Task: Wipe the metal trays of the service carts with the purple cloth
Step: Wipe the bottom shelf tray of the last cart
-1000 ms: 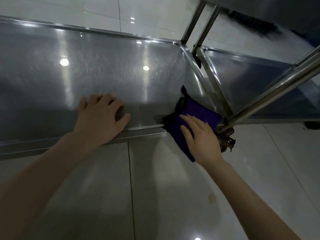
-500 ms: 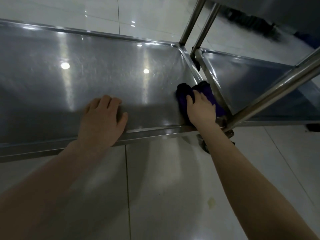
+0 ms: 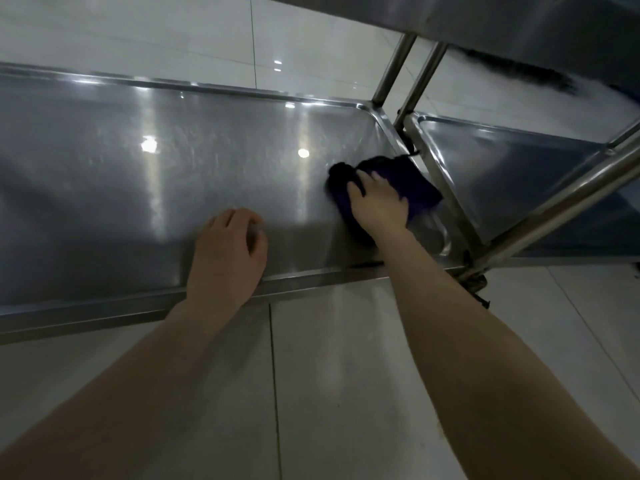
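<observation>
Gleaming metal tray (image 3: 173, 174) above pale floor tiles (image 3: 346, 375)

both forearms bare, stretched forward. left hand (image 3: 228, 251) palm-down, thumb out to the right, fingers look loosely bent, but they're blurred. right hand (image 3: 379, 204) palm-down, fingers spread and near straight, pressing flat on purple cloth (image 3: 415, 183)

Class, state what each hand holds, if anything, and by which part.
Neither grips anything. The right hand presses flat on the purple cloth; the left hand rests on the tray rim.
</observation>
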Motion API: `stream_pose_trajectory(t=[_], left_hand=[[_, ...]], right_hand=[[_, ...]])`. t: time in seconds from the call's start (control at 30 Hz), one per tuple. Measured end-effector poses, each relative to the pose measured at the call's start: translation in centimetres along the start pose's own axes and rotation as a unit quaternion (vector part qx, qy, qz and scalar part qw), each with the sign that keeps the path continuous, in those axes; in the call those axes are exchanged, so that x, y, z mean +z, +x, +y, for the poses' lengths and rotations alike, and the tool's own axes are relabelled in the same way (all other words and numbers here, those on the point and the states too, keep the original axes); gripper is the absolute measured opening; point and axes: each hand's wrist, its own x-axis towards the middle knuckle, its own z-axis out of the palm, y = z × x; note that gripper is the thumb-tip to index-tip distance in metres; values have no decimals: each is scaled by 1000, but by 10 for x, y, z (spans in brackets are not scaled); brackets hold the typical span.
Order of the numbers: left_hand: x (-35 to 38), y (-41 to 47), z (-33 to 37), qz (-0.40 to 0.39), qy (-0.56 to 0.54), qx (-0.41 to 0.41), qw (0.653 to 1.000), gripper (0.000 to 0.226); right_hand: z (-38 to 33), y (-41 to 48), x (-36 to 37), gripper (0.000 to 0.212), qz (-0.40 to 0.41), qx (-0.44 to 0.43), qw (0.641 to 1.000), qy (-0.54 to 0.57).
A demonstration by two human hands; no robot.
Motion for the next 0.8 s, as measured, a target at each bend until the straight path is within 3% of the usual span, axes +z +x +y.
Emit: stream_pose_trajectory(t=[0.13, 0.23, 0.3, 0.37, 0.47, 0.57, 0.63, 0.8], left_hand=[[-7, -1, -4, 84, -7, -66, 994, 27], [-15, 1, -13, 51, 10, -98, 994, 30], [-25, -2, -22, -9, 27, -75, 997, 30], [-42, -7, -35, -85, 59, 3, 995, 33], [-79, -10, -66, -172, 146, 129, 965, 43], [-96, -11, -85, -174, 183, 147, 956, 57], [-93, -11, -82, -157, 190, 136, 960, 58], [-94, -15, -82, -119, 190, 124, 967, 54]], right_hand=[[-105, -16, 40, 47, -43, -254, 966, 3], [-105, -15, 40, 49, -69, -301, 951, 15], [-67, -3, 30, 47, -19, -243, 970, 16], [-9, 13, 11, 46, 37, -117, 992, 1], [58, 23, -14, 51, 26, 54, 998, -10], [44, 14, -8, 52, 31, 78, 996, -22], [1, -1, 6, 50, 40, 21, 998, -32], [-129, -58, 52, 48, -22, -272, 962, -20]])
